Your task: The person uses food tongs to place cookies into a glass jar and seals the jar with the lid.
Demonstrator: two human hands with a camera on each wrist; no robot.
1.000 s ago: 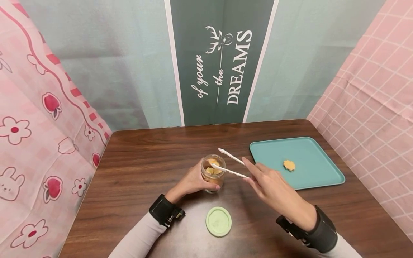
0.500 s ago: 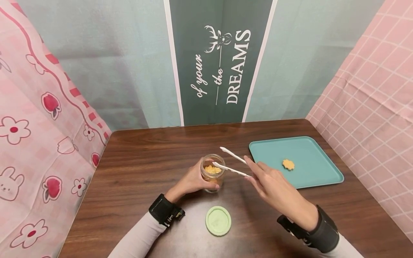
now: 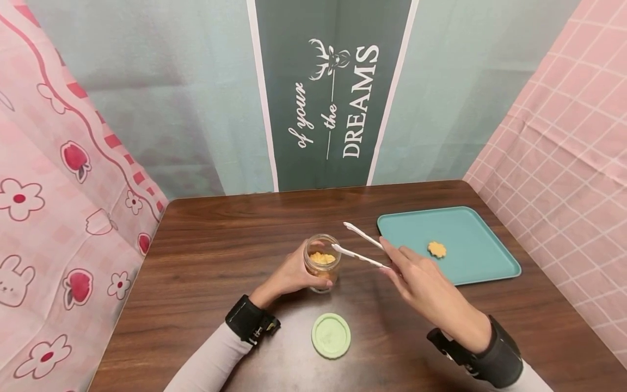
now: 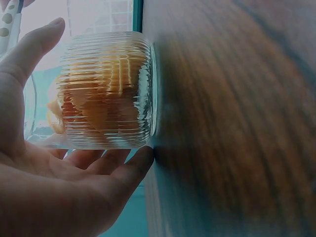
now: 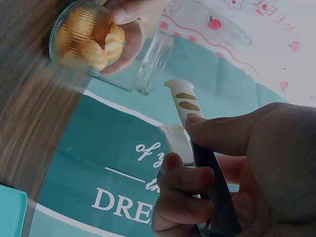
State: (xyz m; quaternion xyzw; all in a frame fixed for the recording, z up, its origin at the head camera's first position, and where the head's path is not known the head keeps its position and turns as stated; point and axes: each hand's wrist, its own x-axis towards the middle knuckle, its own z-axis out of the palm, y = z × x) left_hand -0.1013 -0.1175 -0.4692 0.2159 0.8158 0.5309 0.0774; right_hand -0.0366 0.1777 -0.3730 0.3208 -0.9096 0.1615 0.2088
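Observation:
My left hand [image 3: 294, 271] wraps round a ribbed glass jar [image 3: 320, 275] that stands upright on the table, its mouth uncovered. Inside are several yellow flower-shaped biscuits [image 5: 91, 37], heaped in the jar's lower part. White tongs [image 3: 360, 256] are in my right hand [image 3: 421, 280], thumb and fingers pinching the arms. The tongs' tips are spread apart with nothing between them, just right of the jar's mouth. A single flower-shaped biscuit [image 3: 437, 250] lies on the teal tray [image 3: 485, 267], beyond my right hand.
A round light-green lid [image 3: 331, 336] lies on the brown wooden table [image 3: 220, 228] in front of the jar. Printed cloths hang at the back and both sides. The tray occupies the table's right side.
The tongs have drawn back to the right, away from the jar's mouth, with my right hand. The biscuits in the jar sit lower than one second ago. My left hand stays put.

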